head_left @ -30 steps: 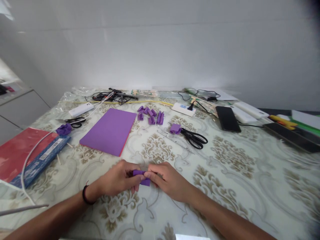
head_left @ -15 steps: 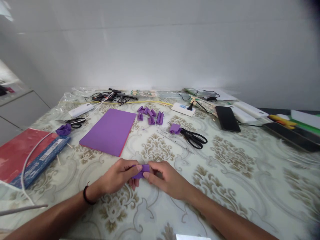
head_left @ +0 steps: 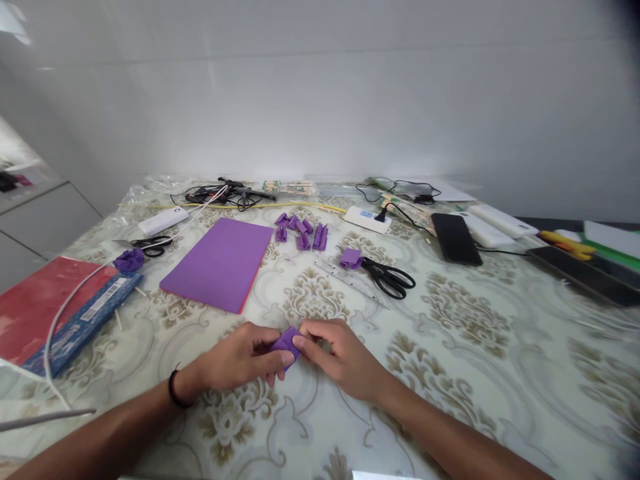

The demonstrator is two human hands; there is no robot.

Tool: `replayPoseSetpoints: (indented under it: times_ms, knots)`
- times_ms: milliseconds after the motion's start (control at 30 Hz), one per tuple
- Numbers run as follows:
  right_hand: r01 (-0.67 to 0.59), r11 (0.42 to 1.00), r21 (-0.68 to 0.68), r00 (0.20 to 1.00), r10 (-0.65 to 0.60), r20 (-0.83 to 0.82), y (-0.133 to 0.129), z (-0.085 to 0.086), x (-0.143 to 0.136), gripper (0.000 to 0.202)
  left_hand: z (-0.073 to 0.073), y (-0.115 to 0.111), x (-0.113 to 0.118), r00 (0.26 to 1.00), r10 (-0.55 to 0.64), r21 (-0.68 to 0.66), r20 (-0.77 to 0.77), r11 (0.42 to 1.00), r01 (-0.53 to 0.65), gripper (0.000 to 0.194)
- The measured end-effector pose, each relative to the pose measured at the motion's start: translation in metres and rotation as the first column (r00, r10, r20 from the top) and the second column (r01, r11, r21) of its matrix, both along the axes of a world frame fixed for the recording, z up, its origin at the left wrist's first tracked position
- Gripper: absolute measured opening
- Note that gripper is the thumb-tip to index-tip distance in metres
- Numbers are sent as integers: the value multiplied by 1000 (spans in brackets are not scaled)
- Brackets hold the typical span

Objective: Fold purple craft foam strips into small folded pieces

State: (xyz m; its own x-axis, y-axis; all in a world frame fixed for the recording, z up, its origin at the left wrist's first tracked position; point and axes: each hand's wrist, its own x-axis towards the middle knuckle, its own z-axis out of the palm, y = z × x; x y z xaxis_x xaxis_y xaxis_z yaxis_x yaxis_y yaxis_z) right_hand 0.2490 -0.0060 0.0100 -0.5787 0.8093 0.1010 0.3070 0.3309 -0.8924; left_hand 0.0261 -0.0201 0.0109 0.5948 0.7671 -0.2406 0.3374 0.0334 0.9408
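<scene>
A small piece of folded purple paper (head_left: 286, 344) is pinched between both hands, tilted, just above the patterned tablecloth (head_left: 320, 413). My left hand (head_left: 245, 357) grips its left side, thumb on top. My right hand (head_left: 336, 353) pinches its right edge between thumb and fingers; the fingers underneath are partly hidden. Beyond the hands lie a large sheet of purple paper (head_left: 220, 263) over something red, and a group of folded purple pieces (head_left: 303, 230). A stack of small purple squares (head_left: 351, 258) rests beside black-handled scissors (head_left: 390, 277) and a clear ruler (head_left: 347, 281).
On the left lie a red paper pack (head_left: 45, 300), crumpled purple paper (head_left: 129, 260), a second pair of scissors (head_left: 155, 245) and a white cable (head_left: 63, 307). A power strip (head_left: 367, 219) and a black phone (head_left: 455, 238) sit toward the back right. A wall (head_left: 320, 100) stands behind.
The folded paper has been turned in my fingers, from lying level to slanting up toward the right. Both hands have shifted slightly with it; the other things stay put.
</scene>
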Motion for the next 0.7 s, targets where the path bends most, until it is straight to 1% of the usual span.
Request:
replayPoseSetpoints:
  times_ms: [100,233,267,300,367,433,500,567,700]
  knots:
    - [20,1000,20,1000,-19,-7,-2,-2,-1,39,1,-1,1,1000,10,26,-18,1000,-9,32]
    - [96,995,-33,993,-98,-61,-3,-6,-3,12,2,0,3,997,54,88,-56,995,-49,33]
    - [120,992,-39,989,-123,-77,-2,-7,-3,10,1,-1,4,995,67,117,-74,991,-59,33]
    - [136,990,-32,986,-139,-95,-2,-8,-3,10,1,-1,4,992,78,153,-95,986,-63,33]
    - [130,991,15,983,-127,-132,-2,-9,-3,6,-1,-3,5,987,92,249,-134,967,-56,36]
    - [104,992,67,983,-92,-160,-2,-9,-3,3,-4,-5,6,984,100,352,-147,935,-42,38]
    - [95,991,99,982,-77,-174,-2,-9,-3,5,-6,-7,7,983,118,429,-138,902,-48,36]
    - [96,988,120,980,-73,-187,-3,-9,-4,6,-8,-8,8,983,136,461,-120,885,-66,33]
    - [93,986,140,973,-61,-221,-4,-9,-4,7,-6,-8,8,985,132,456,-115,888,-65,34]
